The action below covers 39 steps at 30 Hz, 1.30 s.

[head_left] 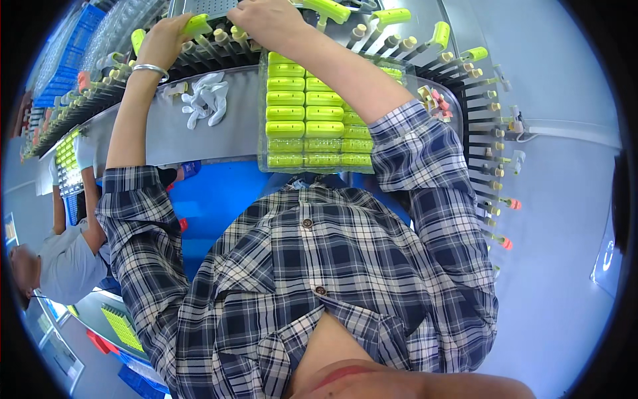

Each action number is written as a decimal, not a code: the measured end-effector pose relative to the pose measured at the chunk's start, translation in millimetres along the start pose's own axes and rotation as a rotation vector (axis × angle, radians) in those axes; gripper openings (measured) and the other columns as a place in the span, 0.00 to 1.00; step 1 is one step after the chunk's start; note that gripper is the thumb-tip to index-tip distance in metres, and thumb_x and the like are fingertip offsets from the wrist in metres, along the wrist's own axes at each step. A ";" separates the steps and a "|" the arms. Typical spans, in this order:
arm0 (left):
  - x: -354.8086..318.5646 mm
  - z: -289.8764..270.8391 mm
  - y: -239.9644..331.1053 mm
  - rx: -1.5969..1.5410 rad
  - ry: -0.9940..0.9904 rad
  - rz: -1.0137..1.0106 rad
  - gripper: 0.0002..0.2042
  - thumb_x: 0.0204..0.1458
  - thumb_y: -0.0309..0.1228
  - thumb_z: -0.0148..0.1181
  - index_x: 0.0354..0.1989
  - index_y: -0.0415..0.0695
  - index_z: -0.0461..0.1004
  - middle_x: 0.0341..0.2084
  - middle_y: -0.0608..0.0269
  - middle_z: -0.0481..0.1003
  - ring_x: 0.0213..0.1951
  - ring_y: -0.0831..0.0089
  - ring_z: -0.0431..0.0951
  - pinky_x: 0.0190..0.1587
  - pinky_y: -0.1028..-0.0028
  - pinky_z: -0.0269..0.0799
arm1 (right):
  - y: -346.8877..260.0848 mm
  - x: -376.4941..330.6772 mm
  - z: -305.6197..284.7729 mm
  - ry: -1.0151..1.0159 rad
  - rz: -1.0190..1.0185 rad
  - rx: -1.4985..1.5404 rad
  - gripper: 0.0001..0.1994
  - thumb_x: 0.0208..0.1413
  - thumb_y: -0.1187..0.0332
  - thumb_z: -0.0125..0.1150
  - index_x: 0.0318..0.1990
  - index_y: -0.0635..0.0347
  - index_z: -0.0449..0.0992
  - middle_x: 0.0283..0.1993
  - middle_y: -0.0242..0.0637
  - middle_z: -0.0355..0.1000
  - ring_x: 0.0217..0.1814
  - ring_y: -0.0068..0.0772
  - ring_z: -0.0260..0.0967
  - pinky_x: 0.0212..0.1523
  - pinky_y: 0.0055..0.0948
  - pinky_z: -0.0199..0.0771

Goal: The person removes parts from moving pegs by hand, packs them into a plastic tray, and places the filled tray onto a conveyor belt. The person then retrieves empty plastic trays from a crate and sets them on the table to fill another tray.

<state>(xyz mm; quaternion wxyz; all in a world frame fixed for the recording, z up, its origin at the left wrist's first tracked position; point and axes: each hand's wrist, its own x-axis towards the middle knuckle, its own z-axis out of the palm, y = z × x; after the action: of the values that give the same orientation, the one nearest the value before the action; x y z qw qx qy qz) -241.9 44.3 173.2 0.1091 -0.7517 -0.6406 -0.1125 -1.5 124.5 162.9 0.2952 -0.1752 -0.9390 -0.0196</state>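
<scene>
Beyond the bench (229, 136), among pegs (221, 36): left hand (165, 38) at a green case (197, 25), fingertips touching its end; clamped or not, cannot tell. Right hand (262, 18) to its right, fingers bent, near a perforated plate (216, 6); hold cannot be told. Clear tray (263, 136) nearer the body, rows of similar cases inside. White gloves (207, 101) left of it.

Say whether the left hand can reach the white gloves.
Likely yes: the left hand is at a green piece, but the gloves lie uncovered on the grey bench, right of its forearm.
</scene>
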 end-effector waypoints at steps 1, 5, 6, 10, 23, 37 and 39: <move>-5.8 2.4 -8.4 0.016 0.062 0.015 0.20 0.47 0.28 0.64 0.50 0.46 0.72 0.37 0.51 0.77 0.43 0.52 0.76 0.45 0.58 0.72 | -6.6 3.5 -1.7 0.012 0.027 0.043 0.06 0.50 0.70 0.53 0.32 0.60 0.76 0.31 0.42 0.75 0.39 0.41 0.74 0.43 0.36 0.74; -13.7 -39.5 10.0 0.111 0.226 0.009 0.19 0.52 0.29 0.60 0.55 0.52 0.72 0.45 0.57 0.77 0.48 0.56 0.76 0.47 0.63 0.73 | -23.0 10.9 -23.0 0.277 -0.136 -0.176 0.08 0.54 0.66 0.53 0.33 0.60 0.75 0.33 0.41 0.75 0.37 0.39 0.75 0.41 0.37 0.73; -19.5 -50.2 21.2 0.066 0.243 -0.017 0.20 0.50 0.28 0.61 0.54 0.49 0.72 0.43 0.54 0.77 0.47 0.55 0.76 0.47 0.63 0.72 | -23.9 6.5 -29.8 0.280 -0.132 -0.173 0.08 0.54 0.66 0.53 0.33 0.60 0.75 0.33 0.41 0.75 0.37 0.39 0.75 0.41 0.37 0.73; -82.7 -39.3 84.3 -0.311 0.118 -0.088 0.19 0.47 0.25 0.63 0.50 0.45 0.76 0.43 0.53 0.77 0.47 0.56 0.76 0.50 0.65 0.72 | -40.8 -77.9 -84.1 0.017 0.101 0.266 0.17 0.50 0.63 0.65 0.48 0.52 0.74 0.43 0.35 0.75 0.48 0.40 0.72 0.45 0.37 0.75; -150.1 -9.4 218.1 -0.442 -0.154 -0.011 0.25 0.38 0.32 0.70 0.49 0.47 0.75 0.37 0.62 0.73 0.43 0.62 0.72 0.46 0.65 0.69 | -115.8 -237.8 -63.8 -0.203 0.303 0.366 0.24 0.39 0.67 0.70 0.48 0.53 0.74 0.55 0.32 0.70 0.59 0.38 0.65 0.59 0.38 0.65; -50.3 -76.0 3.1 -0.325 -0.131 -0.172 0.26 0.54 0.19 0.50 0.61 0.56 0.68 0.48 0.48 0.75 0.50 0.54 0.75 0.53 0.64 0.69 | -28.3 -72.1 -54.2 0.180 0.088 0.414 0.13 0.56 0.69 0.58 0.48 0.60 0.74 0.53 0.41 0.72 0.55 0.49 0.68 0.54 0.40 0.71; -39.5 -76.6 14.5 -0.402 -0.494 -0.535 0.26 0.53 0.20 0.53 0.61 0.56 0.69 0.45 0.46 0.76 0.49 0.58 0.76 0.50 0.64 0.71 | -15.8 -39.0 -24.1 0.055 0.106 0.346 0.18 0.56 0.64 0.59 0.52 0.63 0.70 0.54 0.47 0.71 0.56 0.51 0.68 0.54 0.43 0.70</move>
<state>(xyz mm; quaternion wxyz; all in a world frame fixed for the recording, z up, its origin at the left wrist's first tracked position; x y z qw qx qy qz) -235.9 -18.6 233.5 -0.2299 -0.5696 -0.7854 -0.0760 36.0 93.9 162.0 0.3473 -0.1704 -0.9094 0.1530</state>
